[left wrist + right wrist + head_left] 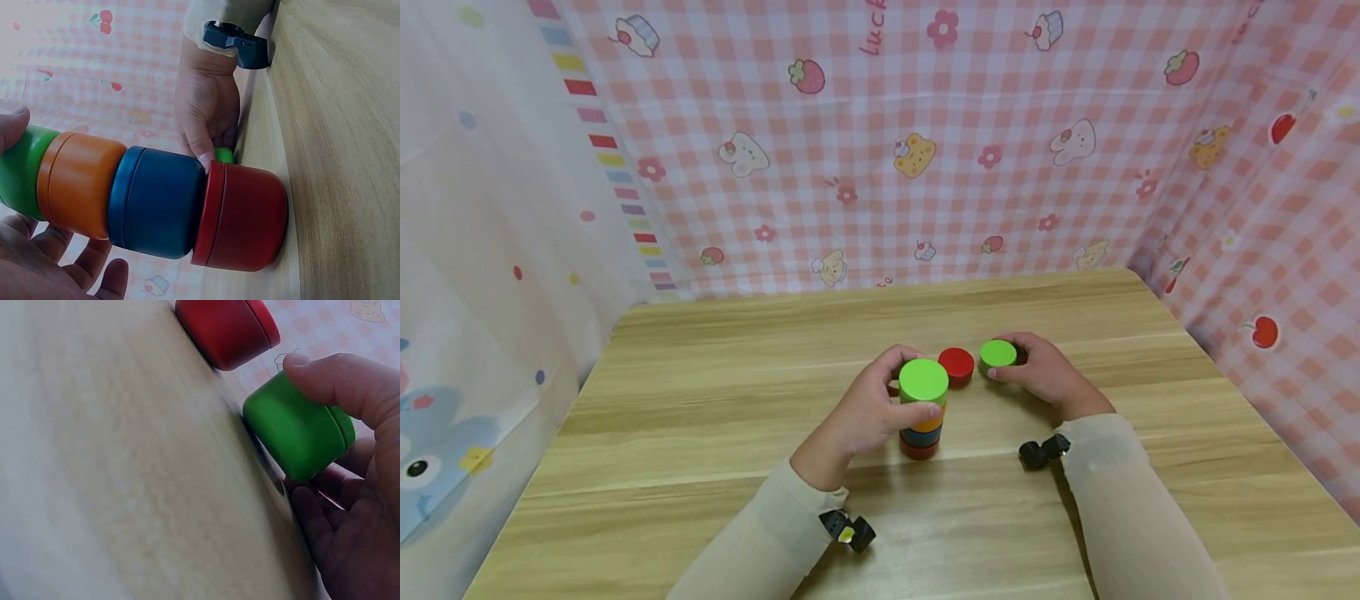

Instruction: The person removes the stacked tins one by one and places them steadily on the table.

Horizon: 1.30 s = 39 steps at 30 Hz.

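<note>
Four small round lidded tins form a column in front of my left hand (pixel 874 407): a green tin (pixel 923 382) on top, then an orange tin (pixel 87 184), a blue tin (pixel 164 203) and a red tin (pixel 250 215) at the base on the table. My left thumb and fingers grip the column near its top, around the green one. To the right, my right hand (pixel 1051 372) holds a second green tin (pixel 297 428) between thumb and fingers, low at the tabletop. A second red tin (pixel 956 367) stands between the column and that green one.
The wooden table (pixel 700 400) carries everything. A pink checked cloth (pixel 850 150) hangs behind its far edge, with more cloth at both sides. Black wrist cameras sit on both sleeves, the left camera (pixel 850 531) and the right camera (pixel 1043 452) low over the wood.
</note>
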{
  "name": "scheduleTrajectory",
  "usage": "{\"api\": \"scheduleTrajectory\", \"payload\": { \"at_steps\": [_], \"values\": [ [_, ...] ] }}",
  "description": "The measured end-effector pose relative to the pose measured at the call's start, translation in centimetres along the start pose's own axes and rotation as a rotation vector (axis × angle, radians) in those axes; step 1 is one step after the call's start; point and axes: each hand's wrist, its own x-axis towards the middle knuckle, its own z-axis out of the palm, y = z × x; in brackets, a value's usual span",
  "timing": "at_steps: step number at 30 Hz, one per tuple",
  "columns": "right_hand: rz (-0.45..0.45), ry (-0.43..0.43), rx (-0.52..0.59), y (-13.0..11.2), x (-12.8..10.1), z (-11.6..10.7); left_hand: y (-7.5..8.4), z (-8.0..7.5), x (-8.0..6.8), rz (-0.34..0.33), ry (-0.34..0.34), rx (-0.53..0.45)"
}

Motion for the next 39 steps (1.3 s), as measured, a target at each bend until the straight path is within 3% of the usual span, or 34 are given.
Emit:
{"api": "scheduleTrajectory", "payload": {
  "at_steps": [20, 32, 39],
  "values": [
    [0.048, -0.024, -0.069, -0.2, 0.3, 0.1, -0.1, -0.3, 0.0, 0.013, 0.000, -0.007],
    [0.034, -0.002, 0.049, -0.7, -0.1, -0.7, -0.1, -0.3, 0.0, 0.032, -0.006, -0.013],
    [-0.023, 0.096, 0.124, -2.1, -0.2, -0.9, -0.1, -0.5, 0.1, 0.026, -0.017, 0.000]
  ]
}}
